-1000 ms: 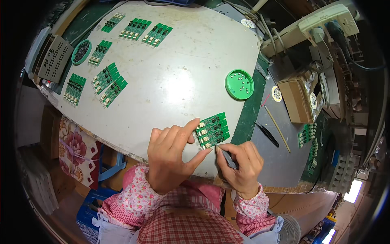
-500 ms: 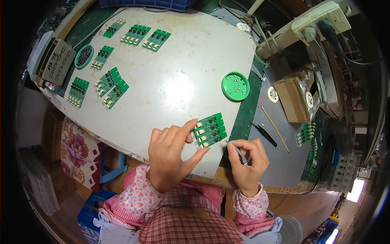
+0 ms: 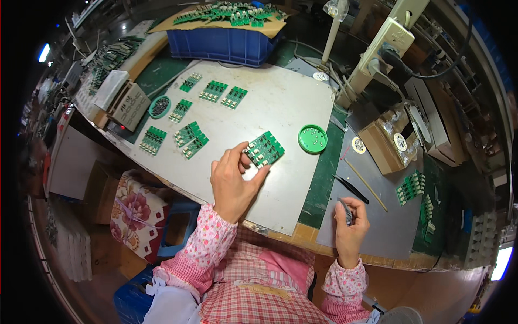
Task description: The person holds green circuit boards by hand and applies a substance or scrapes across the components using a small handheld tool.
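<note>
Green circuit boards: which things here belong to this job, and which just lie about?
Probably the job: circuit board in left hand; grey object in right hand; other boards; green dish.
Apparently lying about: cardboard box; thin stick; floral cloth.

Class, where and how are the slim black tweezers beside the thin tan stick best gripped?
Likely the broad middle of the slim black tweezers, reaching down from the person's side: they lie flat, narrow tips pointing away and leftward, blunt end nearest.

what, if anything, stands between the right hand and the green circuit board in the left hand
Nothing visible stands between the right hand and the circuit board in the left hand; the black tweezers and green dish lie off that line.
</note>
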Demonstrator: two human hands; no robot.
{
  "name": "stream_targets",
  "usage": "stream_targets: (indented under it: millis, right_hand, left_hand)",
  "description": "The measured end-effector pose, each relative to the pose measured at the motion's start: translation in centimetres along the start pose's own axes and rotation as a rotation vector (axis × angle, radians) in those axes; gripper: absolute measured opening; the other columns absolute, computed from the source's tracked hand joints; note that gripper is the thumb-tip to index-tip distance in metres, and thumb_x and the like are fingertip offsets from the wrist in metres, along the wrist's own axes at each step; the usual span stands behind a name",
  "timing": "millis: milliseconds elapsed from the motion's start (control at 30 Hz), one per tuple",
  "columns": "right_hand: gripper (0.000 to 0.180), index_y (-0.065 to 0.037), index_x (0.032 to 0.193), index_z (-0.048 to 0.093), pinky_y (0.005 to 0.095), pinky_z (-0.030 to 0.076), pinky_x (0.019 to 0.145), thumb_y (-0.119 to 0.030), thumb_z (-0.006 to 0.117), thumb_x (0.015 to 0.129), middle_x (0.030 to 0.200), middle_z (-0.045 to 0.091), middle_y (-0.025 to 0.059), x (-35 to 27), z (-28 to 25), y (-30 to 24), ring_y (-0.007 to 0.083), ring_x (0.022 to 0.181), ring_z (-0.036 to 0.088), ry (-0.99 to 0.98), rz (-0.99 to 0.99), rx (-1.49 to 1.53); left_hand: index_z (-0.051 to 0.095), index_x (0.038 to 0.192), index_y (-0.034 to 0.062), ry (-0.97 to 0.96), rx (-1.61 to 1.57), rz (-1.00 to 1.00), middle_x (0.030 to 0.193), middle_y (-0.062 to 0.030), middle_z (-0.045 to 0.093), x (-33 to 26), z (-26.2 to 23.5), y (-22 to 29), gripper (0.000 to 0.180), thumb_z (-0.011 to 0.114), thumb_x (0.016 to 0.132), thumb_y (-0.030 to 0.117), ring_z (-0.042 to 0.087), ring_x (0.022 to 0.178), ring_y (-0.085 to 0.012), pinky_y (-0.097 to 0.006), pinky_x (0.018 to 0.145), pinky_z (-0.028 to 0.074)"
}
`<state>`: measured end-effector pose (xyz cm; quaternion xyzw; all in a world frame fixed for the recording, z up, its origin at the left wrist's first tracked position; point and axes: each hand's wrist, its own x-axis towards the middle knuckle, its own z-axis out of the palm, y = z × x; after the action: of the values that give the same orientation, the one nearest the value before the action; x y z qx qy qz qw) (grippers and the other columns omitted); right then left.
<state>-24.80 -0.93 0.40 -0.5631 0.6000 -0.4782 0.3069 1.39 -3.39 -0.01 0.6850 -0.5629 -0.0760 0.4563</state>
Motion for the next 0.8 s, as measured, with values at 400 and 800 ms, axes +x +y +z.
stream_targets:
  millis: [400,800]
  right_hand:
    - [0.021,0.001,0.114,0.066,0.0245,0.049,0.066,-0.008,0.074,0.097,0.087,0.070,0.0048,-0.9,-1.4,0.4,0.0079,0.075,0.061,-0.019,-0.004,0.073]
    - [0.023,0.001,0.117,0.065,0.0237,0.049,0.068,-0.008,0.073,0.097,0.092,0.070,0.0048,-0.8,-1.7,0.8,0.0077,0.079,0.061,-0.037,-0.021,0.098]
  left_hand:
    - [0.070,0.121,-0.0029,0.079,0.413,-0.142,0.105,-0.0133,0.074,7.9,2.2,-3.9,0.065,0.086,0.078,0.043,0.071,0.093,-0.0273,-0.046,0.090,0.049]
    - [0.075,0.116,0.0009,-0.247,0.524,-0.138,0.091,-0.0086,0.073,9.7,-3.9,-5.3,0.067,0.090,0.070,0.048,0.070,0.085,-0.0247,-0.044,0.082,0.048]
